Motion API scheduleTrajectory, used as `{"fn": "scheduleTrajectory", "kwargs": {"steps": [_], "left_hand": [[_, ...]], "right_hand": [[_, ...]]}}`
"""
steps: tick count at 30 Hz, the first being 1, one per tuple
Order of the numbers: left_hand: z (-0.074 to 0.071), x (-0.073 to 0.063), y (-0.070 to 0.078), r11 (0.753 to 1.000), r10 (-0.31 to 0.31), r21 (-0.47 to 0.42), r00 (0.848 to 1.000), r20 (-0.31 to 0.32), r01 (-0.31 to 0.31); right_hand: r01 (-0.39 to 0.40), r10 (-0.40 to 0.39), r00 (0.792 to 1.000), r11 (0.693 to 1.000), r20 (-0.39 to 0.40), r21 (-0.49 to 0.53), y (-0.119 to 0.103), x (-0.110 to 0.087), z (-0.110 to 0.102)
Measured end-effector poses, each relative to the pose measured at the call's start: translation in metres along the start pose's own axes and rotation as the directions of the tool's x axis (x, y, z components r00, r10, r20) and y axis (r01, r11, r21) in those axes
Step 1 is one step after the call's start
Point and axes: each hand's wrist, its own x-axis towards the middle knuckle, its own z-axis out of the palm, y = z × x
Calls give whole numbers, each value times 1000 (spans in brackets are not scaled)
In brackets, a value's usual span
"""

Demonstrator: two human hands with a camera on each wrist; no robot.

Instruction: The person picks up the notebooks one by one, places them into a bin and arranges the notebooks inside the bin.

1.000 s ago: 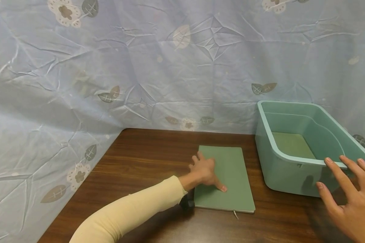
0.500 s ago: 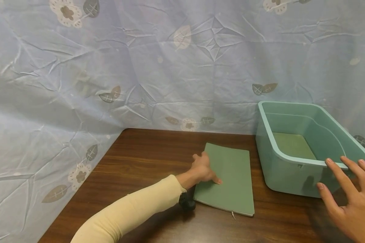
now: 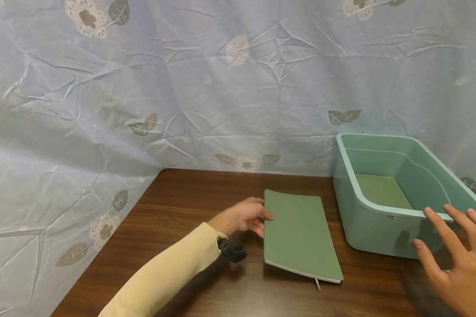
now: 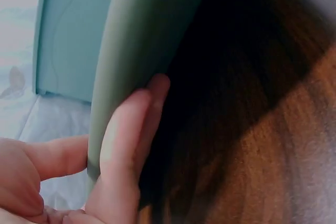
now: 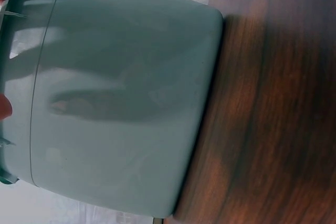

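Observation:
A green notebook [image 3: 299, 237] with a thin ribbon marker at its lower edge is tilted, its left side raised off the wooden table. My left hand [image 3: 251, 215] pinches that left edge, thumb on the cover and fingers underneath. In the left wrist view the fingers [image 4: 123, 135] lie against the underside of the notebook [image 4: 142, 30], with the thumb on the other face. My right hand [image 3: 466, 259] is held with fingers spread by the near rim of the teal bin [image 3: 381, 226]; whether its fingertips touch the rim I cannot tell.
Inside the bin, a flat green piece [image 3: 382, 190] lies on the bottom. The bin stands on the right of the brown table [image 3: 198, 189]. A floral curtain [image 3: 206, 88] hangs behind and to the left. A black band [image 3: 232, 250] sits on my left wrist.
My left hand has gone from lying flat on the notebook to gripping its left edge. That edge has risen, and the notebook has shifted slightly right. The right hand has stayed put.

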Motion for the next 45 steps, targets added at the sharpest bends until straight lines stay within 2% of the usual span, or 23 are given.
{"fn": "scheduleTrajectory", "kwargs": {"steps": [3, 8, 13, 17, 21, 24, 29, 38, 45], "left_hand": [[-4, -1, -7, 998, 18, -63, 1000, 15, -17], [-13, -11, -14, 988, 65, -137, 998, 6, -64], [-17, -16, -7, 974, 119, -192, 992, -38, -124], [-20, -16, 3, 961, 138, -226, 985, -99, -158], [-24, -18, 17, 942, 177, -267, 977, -116, -203], [-26, -20, 32, 919, 220, -312, 970, -105, -242], [-29, -27, 58, 882, 275, -362, 954, -124, -301], [-29, -33, 105, 842, 310, -399, 931, -194, -364], [-25, -35, 135, 805, 311, -458, 926, -214, -376]], "right_hand": [[-2, 2, 1000, 1000, -8, 3, -3, 0, -1], [-5, 5, 1000, 1000, -9, -1, -8, 4, -1], [0, 0, 1000, 1000, -16, -3, -9, 6, -2], [-1, 1, 1000, 1000, -5, -3, -7, 3, -4], [-5, 5, 1000, 1000, -5, 7, -6, 1, -4], [-3, 3, 1000, 1000, -9, 12, -5, 0, -3], [5, -4, 1000, 1000, -19, 13, -6, 2, -2], [11, -11, 1000, 1000, -18, 8, -4, 1, -1], [3, -3, 1000, 1000, -10, 0, -5, 0, -1]]}}
